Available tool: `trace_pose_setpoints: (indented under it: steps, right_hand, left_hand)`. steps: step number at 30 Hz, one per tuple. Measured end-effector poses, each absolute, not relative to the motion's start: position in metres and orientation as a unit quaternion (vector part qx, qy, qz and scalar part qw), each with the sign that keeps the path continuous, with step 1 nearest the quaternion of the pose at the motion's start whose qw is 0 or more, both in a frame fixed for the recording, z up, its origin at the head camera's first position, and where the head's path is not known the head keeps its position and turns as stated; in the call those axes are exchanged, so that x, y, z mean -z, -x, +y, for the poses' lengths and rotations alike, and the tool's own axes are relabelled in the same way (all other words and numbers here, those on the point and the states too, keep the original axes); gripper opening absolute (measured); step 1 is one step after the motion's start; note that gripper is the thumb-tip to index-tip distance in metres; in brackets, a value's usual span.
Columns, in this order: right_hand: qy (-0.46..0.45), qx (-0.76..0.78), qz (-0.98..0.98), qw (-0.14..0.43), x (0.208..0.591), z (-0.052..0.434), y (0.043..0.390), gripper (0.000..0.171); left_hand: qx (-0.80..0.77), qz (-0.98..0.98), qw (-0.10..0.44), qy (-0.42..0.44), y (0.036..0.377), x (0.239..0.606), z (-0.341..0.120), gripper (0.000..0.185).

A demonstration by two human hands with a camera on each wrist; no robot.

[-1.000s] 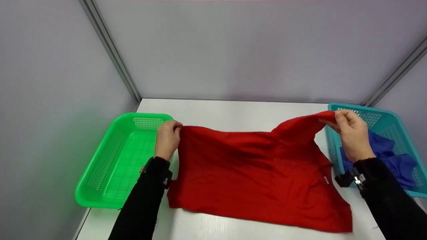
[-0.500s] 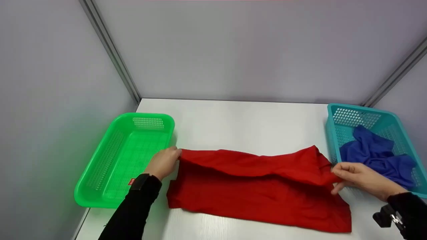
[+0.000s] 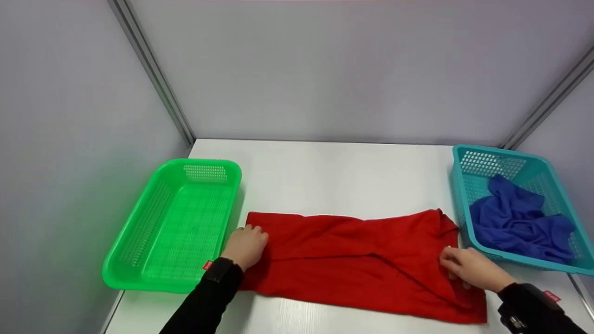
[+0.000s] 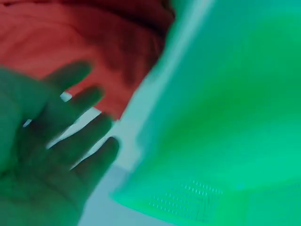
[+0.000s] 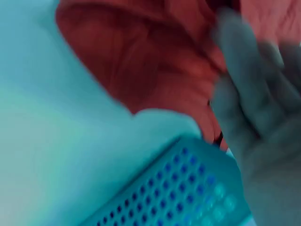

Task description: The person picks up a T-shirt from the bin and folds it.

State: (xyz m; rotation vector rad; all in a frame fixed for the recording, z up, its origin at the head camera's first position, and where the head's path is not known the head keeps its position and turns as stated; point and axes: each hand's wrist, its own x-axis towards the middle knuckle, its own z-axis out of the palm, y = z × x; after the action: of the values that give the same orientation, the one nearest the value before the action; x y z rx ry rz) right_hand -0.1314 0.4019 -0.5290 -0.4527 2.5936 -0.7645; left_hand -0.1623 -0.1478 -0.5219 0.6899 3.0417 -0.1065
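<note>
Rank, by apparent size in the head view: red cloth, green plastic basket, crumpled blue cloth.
1. Red cloth, folded on the table, largest.
2. Green plastic basket, slightly smaller.
3. Crumpled blue cloth in the teal basket, clearly smallest.

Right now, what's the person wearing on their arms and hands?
Both arms are in long black sleeves. The left hand and right hand are bare, no gloves. Each wrist carries a dark strapped device with a small red tag.
</note>
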Motion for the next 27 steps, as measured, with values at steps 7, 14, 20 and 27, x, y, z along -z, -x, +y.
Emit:
trace_pose_setpoints:
  steps: [7, 14, 20, 27]
  right_hand:
    - [0.110, 0.167, 0.979, 0.039, 0.564, 0.337, 0.138, 0.057]
    - [0.062, 0.186, 0.980, 0.030, 0.567, 0.315, 0.142, 0.034]
    - [0.162, 0.257, 0.953, -0.005, 0.554, 0.315, 0.137, 0.012]
    - [0.145, 0.225, 0.954, 0.135, 0.550, 0.322, 0.131, 0.034]
  left_hand:
    - [-0.100, 0.972, 0.105, -0.185, 0.150, 0.555, -0.136, 0.054]
    - [-0.106, 0.970, 0.114, -0.188, 0.138, 0.573, -0.153, 0.069]
    - [-0.123, 0.965, 0.121, -0.198, 0.128, 0.572, -0.167, 0.079]
    - [-0.100, 0.967, 0.138, -0.190, 0.112, 0.575, -0.178, 0.084]
